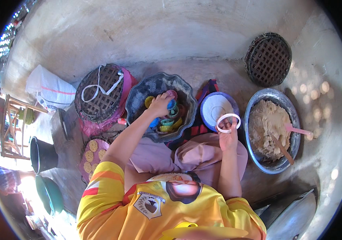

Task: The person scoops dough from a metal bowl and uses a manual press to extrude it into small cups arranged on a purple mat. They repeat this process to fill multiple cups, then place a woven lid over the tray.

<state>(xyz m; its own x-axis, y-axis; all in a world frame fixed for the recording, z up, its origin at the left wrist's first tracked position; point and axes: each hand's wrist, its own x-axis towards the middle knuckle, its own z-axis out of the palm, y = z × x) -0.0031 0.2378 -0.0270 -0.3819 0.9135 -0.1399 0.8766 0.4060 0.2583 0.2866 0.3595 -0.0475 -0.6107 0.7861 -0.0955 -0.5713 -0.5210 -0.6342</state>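
My left hand reaches into a dark, scalloped basin. Its fingers are bent and closed around small plastic moulds, touching a blue mould beside a pink one. More moulds in green, yellow and orange lie loose around it. In my right hand is a white ring, held by its edge with the fingers showing through the opening. Just beyond that ring stands a round blue-rimmed container holding something white, partly covered by the hand.
At right, a large metal basin holds pale dough, with a pink-handled tool and a wooden stick in it. A woven basket leans at the wall. Left are another basket, a tray of flat patterned rounds and a black bucket.
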